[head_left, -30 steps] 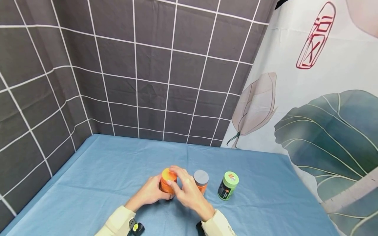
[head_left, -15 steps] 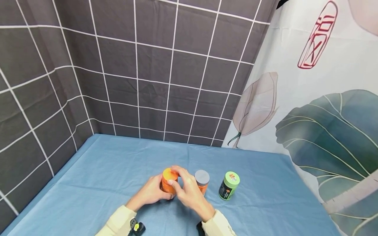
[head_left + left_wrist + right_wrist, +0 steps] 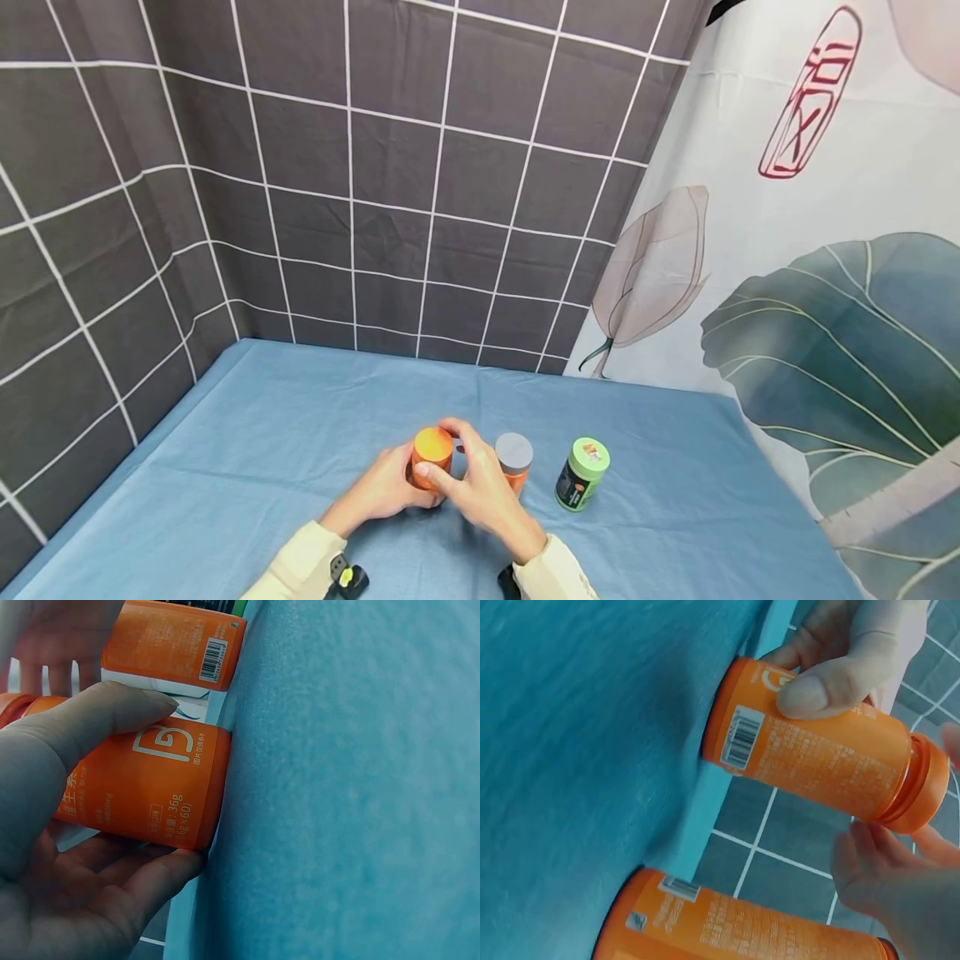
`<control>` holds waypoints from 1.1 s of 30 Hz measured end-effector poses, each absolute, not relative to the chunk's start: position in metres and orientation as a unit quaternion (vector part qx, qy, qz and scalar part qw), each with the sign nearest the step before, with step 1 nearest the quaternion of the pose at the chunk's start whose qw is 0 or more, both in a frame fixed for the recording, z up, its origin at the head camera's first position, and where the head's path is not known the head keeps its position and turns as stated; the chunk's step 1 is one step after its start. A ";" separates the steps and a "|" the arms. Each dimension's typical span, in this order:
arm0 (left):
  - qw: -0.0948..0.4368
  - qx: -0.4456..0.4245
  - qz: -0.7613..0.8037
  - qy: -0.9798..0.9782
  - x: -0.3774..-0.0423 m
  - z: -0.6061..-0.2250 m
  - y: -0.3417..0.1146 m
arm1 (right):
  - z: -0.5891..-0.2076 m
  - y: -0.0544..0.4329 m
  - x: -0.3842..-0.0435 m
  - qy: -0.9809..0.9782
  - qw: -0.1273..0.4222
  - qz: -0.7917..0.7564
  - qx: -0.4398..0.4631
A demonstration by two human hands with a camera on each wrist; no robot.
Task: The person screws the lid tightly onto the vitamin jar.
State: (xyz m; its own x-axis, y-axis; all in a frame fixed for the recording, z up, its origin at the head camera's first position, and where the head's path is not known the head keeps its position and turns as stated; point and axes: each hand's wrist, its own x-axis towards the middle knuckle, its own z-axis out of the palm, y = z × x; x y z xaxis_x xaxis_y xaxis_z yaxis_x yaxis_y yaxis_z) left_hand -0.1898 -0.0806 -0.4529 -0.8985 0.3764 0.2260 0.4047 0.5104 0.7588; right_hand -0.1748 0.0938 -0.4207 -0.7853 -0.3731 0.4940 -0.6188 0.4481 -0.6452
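An orange bottle with printed labels stands upright on the blue cloth. My left hand grips its lower body, thumb on one side and fingers on the other. Around the orange screw cap curl the thumb and fingers of my right hand. In the right wrist view the cap sits at the neck, with a ridged band below it. A second orange bottle with a grey lid stands just beyond my right hand, partly hidden by it.
A black-labelled jar with a green lid stands farther right. Blue cloth covers the table. A dark grey gridded curtain hangs behind, and a leaf-printed white curtain hangs to the right.
My right fingers have shifted slightly around the cap, uncovering more of its top. The left hand keeps its grip, and the other containers have stayed in place.
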 end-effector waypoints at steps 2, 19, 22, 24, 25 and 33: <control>0.015 -0.226 -0.441 -0.868 -0.190 -0.453 -0.080 | -0.421 0.094 -0.174 -0.835 0.121 0.451 0.291; 0.014 -0.224 -0.436 -0.871 -0.190 -0.455 -0.080 | -0.423 0.091 -0.175 -0.823 0.127 0.473 0.289; 0.005 -0.221 -0.440 -0.871 -0.190 -0.454 -0.080 | -0.422 0.091 -0.174 -0.824 0.139 0.465 0.292; 0.003 -0.220 -0.442 -0.870 -0.190 -0.454 -0.080 | -0.423 0.090 -0.175 -0.825 0.148 0.463 0.289; 0.005 -0.221 -0.441 -0.870 -0.190 -0.454 -0.080 | -0.423 0.090 -0.175 -0.825 0.151 0.463 0.287; 0.006 -0.220 -0.434 -0.874 -0.191 -0.455 -0.080 | -0.425 0.090 -0.174 -0.842 0.150 0.448 0.260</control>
State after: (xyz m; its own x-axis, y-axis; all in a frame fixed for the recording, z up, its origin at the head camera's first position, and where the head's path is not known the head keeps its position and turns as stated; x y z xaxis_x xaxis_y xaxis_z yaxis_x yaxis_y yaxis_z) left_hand -0.1908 -0.0803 -0.4549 -0.9031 0.3789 0.2022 0.3899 0.5262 0.7557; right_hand -0.1745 0.0898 -0.4247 -0.8193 -0.3036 0.4864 -0.5730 0.4635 -0.6759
